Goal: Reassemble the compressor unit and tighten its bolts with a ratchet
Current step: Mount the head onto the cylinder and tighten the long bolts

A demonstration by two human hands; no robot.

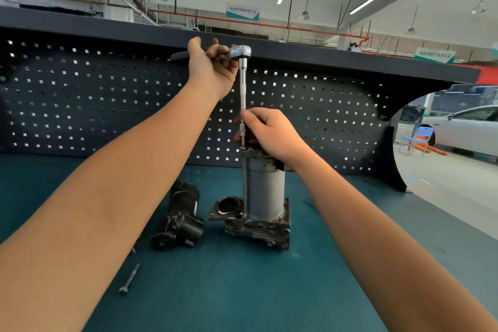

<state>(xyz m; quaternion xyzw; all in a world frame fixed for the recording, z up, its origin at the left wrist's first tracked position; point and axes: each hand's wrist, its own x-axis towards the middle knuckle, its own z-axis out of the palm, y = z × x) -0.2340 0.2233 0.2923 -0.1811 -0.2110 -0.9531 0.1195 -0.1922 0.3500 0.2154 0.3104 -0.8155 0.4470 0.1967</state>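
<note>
Two hands clamped on ratchet: left hand handle, right hand extension; grey compressor upright.

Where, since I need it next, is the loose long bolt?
Head view, lower left: the long bolt lies on the green mat, nearer the person than the black housing, beside the left forearm.

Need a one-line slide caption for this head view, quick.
The left hand grips the ratchet while the right hand steadies its extension on top of the upright compressor unit.

Ratchet handle mostly behind left hand, compressor top under right hand.
</note>
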